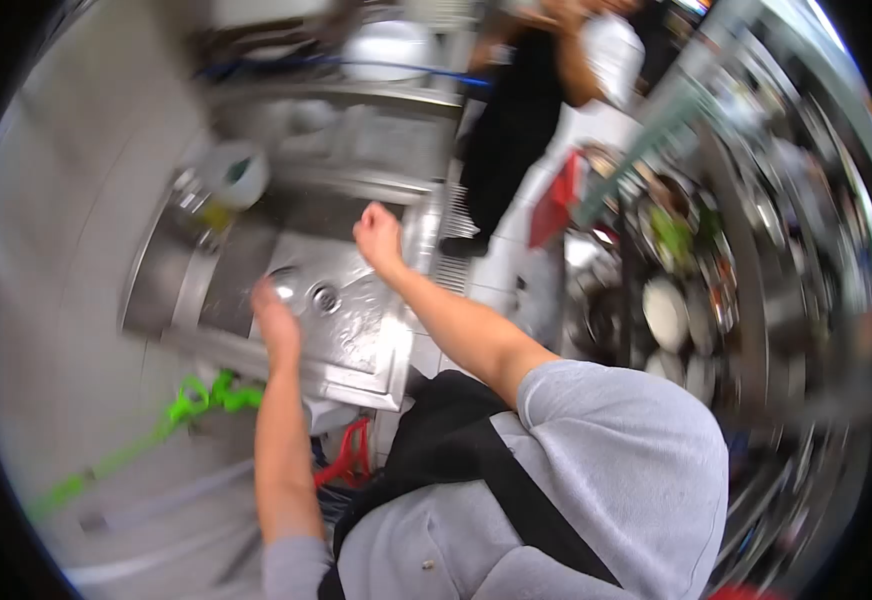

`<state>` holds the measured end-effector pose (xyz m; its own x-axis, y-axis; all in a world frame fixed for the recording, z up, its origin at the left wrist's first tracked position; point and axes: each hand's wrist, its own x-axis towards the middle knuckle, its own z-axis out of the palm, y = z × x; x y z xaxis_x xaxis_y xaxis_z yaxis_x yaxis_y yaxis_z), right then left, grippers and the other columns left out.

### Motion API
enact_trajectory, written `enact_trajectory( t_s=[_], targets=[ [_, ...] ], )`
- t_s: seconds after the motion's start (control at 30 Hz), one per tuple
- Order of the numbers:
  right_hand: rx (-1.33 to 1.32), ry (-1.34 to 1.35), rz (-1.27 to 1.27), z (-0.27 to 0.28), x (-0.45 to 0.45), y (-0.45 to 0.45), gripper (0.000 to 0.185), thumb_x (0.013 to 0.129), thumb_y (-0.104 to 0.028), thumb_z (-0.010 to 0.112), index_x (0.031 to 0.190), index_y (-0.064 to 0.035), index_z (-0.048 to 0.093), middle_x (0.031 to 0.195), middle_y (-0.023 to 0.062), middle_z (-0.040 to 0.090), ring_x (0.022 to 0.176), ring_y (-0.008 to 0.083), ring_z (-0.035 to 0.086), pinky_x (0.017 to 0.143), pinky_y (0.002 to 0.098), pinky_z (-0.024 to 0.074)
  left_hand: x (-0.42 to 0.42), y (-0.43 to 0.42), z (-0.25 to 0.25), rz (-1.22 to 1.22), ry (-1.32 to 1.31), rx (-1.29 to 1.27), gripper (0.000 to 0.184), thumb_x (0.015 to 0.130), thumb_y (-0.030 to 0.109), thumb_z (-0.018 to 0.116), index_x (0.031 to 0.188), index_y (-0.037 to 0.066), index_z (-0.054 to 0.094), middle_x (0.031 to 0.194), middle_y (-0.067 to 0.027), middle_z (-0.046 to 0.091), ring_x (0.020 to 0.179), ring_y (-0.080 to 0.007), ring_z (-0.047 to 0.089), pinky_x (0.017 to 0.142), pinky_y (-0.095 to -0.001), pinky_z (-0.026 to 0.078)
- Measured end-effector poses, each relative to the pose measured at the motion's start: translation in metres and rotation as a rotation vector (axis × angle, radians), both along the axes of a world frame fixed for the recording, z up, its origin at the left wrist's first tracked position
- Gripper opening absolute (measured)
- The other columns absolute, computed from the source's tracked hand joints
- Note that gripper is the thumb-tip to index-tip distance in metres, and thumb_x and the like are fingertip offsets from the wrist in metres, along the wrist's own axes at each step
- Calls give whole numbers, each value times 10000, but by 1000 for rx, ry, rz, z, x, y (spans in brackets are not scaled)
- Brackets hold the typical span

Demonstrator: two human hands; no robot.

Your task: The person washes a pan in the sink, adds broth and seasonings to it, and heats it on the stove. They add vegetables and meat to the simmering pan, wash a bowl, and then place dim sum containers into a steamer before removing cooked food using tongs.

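My left hand (277,322) is over the steel sink, its blurred fingers curled at the edge of a small, shiny, round thing (285,283) whose kind I cannot make out. My right hand (380,238) is closed like a fist above the sink's right side; whatever may be inside it is hidden. Below the hands, the wet sink basin (351,335) has a round drain (326,297) in its floor.
A white tub (235,176) and a bottle with yellow liquid (214,217) stand at the sink's back left. Bright green handles (191,398) are at lower left, a red object (353,455) below the sink. Another person (516,120) stands beyond; shelves of dishes (664,312) line the right.
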<state>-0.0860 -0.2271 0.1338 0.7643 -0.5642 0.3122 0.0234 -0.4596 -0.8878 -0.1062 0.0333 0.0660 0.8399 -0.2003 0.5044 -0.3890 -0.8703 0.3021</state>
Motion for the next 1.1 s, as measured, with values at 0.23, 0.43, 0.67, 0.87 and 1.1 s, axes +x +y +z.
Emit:
enact_trajectory(
  t_s=[0.23,0.43,0.67,0.87,1.1],
  targets=[
    [-146,589,-73,-82,-349,-131,238,836,-239,586,849,-1,588,802,249,608,790,436,600,690,498,464,-44,-194,121,-377,1255,-1130,474,931,222,482,1273,-106,463,1058,-230,655,844,-362,707,639,-509,625],
    [226,1053,5,-136,-610,-159,340,813,-350,696,688,-35,663,567,70,617,495,165,602,502,345,499,-134,-413,332,-1101,1508,-1234,452,1046,303,388,1378,-4,393,1319,-232,516,1173,-374,573,918,-539,556],
    [-234,1260,-349,-275,-885,-105,356,921,-328,511,728,-93,699,773,110,701,726,311,669,696,452,530,-226,-611,419,-1078,966,-842,642,971,545,446,1309,2,502,1267,-201,583,1097,-384,624,899,-475,552],
    [294,1243,-530,-321,-1019,-86,356,765,-357,646,900,-41,736,890,205,700,895,387,670,792,470,530,-235,-586,207,-1126,393,-1499,302,996,85,438,1242,-33,568,1173,-129,659,969,-190,655,836,-271,552],
    [688,1059,-1085,-228,-1066,-116,436,745,-183,690,1129,20,668,1077,289,658,1046,390,641,876,456,506,-414,-399,-136,-59,1020,641,442,934,348,508,1193,10,628,1176,-210,644,1050,-386,617,943,-442,473]
  ],
)
